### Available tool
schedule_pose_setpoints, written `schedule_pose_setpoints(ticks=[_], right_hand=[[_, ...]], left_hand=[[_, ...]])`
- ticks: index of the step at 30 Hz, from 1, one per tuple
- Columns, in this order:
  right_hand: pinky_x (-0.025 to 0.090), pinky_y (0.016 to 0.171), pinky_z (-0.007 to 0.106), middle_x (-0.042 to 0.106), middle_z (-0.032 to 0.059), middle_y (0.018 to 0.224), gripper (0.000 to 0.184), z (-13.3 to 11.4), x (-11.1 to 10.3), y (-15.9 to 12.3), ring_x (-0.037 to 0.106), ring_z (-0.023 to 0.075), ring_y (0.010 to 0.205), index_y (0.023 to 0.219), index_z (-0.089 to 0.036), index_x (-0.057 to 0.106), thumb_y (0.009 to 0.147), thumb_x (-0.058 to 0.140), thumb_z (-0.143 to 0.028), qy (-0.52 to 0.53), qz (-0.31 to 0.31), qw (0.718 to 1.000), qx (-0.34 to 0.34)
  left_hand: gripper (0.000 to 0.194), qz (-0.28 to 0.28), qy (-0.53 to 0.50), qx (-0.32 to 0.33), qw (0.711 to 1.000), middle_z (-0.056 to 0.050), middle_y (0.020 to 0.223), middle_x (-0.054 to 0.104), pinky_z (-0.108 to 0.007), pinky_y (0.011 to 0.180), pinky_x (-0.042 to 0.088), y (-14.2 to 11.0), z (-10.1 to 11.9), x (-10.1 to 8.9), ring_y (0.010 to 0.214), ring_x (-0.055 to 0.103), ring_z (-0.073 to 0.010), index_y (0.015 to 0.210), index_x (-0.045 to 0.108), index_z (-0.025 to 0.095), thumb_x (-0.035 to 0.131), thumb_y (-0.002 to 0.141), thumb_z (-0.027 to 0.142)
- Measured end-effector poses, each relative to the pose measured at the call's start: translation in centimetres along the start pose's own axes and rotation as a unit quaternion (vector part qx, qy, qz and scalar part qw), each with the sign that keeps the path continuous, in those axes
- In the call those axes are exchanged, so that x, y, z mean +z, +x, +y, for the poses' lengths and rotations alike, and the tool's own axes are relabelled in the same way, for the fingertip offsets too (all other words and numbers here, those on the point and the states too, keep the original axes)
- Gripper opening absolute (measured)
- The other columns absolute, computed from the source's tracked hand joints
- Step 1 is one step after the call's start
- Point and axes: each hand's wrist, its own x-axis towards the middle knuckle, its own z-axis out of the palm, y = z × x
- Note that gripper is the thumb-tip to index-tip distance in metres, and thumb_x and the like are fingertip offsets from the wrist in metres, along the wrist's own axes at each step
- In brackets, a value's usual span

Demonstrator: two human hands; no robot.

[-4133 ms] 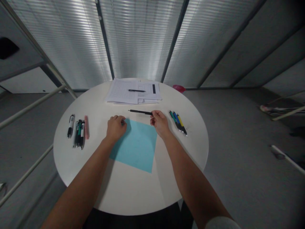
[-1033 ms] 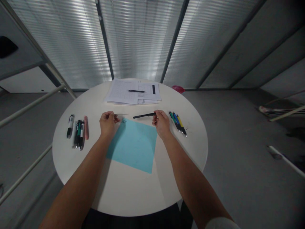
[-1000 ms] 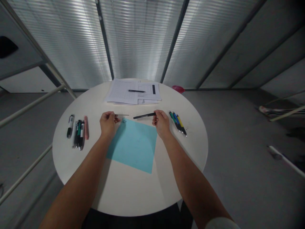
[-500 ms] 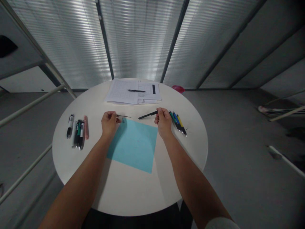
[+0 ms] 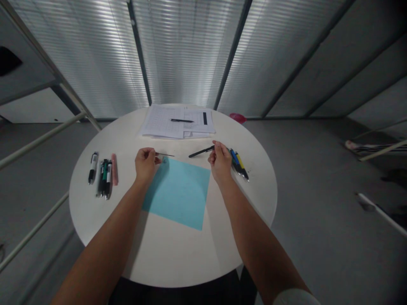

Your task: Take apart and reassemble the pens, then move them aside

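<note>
My left hand [image 5: 146, 164] pinches a thin dark rod [image 5: 168, 155] that looks like a pen refill; it points right, over the far left corner of a light blue sheet [image 5: 180, 195]. On that corner lies a tiny dark item [image 5: 164, 160], too small to make out. Between the thumb and fingers of my right hand [image 5: 221, 162] is a black pen [image 5: 200, 152] with a clip, held above the table past the sheet's far right corner. Its near end is hidden by my fingers. The two held pieces are apart.
Several pens with blue, yellow and green parts [image 5: 239, 163] lie beside my right hand. At the left are more pens [image 5: 104, 178], a black and white pen [image 5: 93, 167] and a pink stick [image 5: 115, 169]. Printed papers [image 5: 163, 123] bearing a black pen [image 5: 182, 120] lie at the round table's far edge.
My right hand has shifted slightly right with the black pen, and its fingers have moved on the pen's near end. My left hand stays in place.
</note>
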Motion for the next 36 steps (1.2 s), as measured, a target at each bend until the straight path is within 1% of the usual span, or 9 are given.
schedule_pose_setpoints(ticks=[3, 9, 17, 21, 24, 28, 36], right_hand=[[0.024, 0.039, 0.018, 0.039, -0.0096, 0.054, 0.040, -0.08, -0.03, 0.08, 0.035, 0.0033, 0.041, 0.102, -0.021, 0.065, 0.078, 0.064, -0.053, 0.006, 0.009, 1.000, 0.006], [0.025, 0.040, 0.019, 0.038, -0.0098, 0.052, 0.043, -0.09, 0.07, -0.11, 0.035, 0.0036, 0.042, 0.105, -0.020, 0.067, 0.078, 0.065, -0.054, -0.006, -0.016, 1.000, -0.020], [0.025, 0.041, 0.019, 0.040, -0.0091, 0.054, 0.045, -0.25, 0.12, -0.32, 0.035, 0.0037, 0.043, 0.107, -0.020, 0.068, 0.077, 0.066, -0.054, -0.013, -0.026, 1.000, -0.010], [0.025, 0.041, 0.019, 0.041, -0.0087, 0.054, 0.044, -0.37, 0.28, -0.53, 0.035, 0.0039, 0.043, 0.106, -0.020, 0.068, 0.077, 0.067, -0.053, -0.007, -0.033, 0.999, -0.009], [0.026, 0.042, 0.020, 0.041, -0.0086, 0.054, 0.043, -0.51, 0.39, -0.67, 0.037, 0.0044, 0.044, 0.106, -0.021, 0.067, 0.078, 0.066, -0.053, 0.001, -0.051, 0.999, 0.008], [0.027, 0.042, 0.019, 0.043, -0.0082, 0.057, 0.042, -0.56, 0.41, -0.64, 0.038, 0.0038, 0.045, 0.107, -0.023, 0.067, 0.077, 0.067, -0.053, 0.038, -0.048, 0.997, 0.042], [0.027, 0.042, 0.020, 0.045, -0.0077, 0.058, 0.043, -0.39, 0.43, -0.46, 0.037, 0.0037, 0.045, 0.106, -0.022, 0.067, 0.076, 0.068, -0.053, 0.020, -0.037, 0.998, 0.047]], left_hand=[[0.010, -0.005, -0.001, 0.010, 1.000, 0.002, 0.070, 0.061, -0.025, 0.050, 0.048, 0.12, -0.13, -0.07, 0.049, 0.058, -0.0096, 0.084, 0.055, 0.021, 0.060, 0.078, 0.026], [0.013, -0.002, 0.006, 0.014, 1.000, 0.003, 0.071, 0.063, -0.023, 0.049, 0.046, 0.15, -0.18, -0.13, 0.048, 0.058, -0.0094, 0.091, 0.055, 0.022, 0.060, 0.079, 0.026], [0.011, 0.001, 0.004, 0.005, 1.000, 0.003, 0.070, 0.062, -0.024, 0.049, 0.046, -0.05, 0.16, 0.04, 0.047, 0.057, -0.0097, 0.089, 0.056, 0.021, 0.060, 0.079, 0.024], [0.011, 0.001, 0.012, 0.011, 1.000, 0.003, 0.069, 0.061, -0.024, 0.049, 0.046, -0.04, 0.19, 0.07, 0.047, 0.057, -0.0091, 0.088, 0.056, 0.021, 0.060, 0.079, 0.025], [0.011, -0.005, 0.009, 0.015, 1.000, 0.003, 0.069, 0.061, -0.024, 0.048, 0.046, -0.06, 0.15, 0.05, 0.046, 0.057, -0.0091, 0.088, 0.057, 0.021, 0.061, 0.079, 0.027], [0.013, -0.009, 0.018, 0.018, 1.000, 0.001, 0.071, 0.063, -0.023, 0.049, 0.045, -0.14, 0.17, 0.08, 0.047, 0.056, -0.0083, 0.085, 0.059, 0.019, 0.062, 0.079, 0.031], [0.018, -0.009, 0.048, 0.030, 0.998, -0.001, 0.072, 0.065, -0.022, 0.047, 0.043, -0.22, 0.39, 0.07, 0.047, 0.055, -0.0081, 0.082, 0.060, 0.018, 0.064, 0.078, 0.034]])
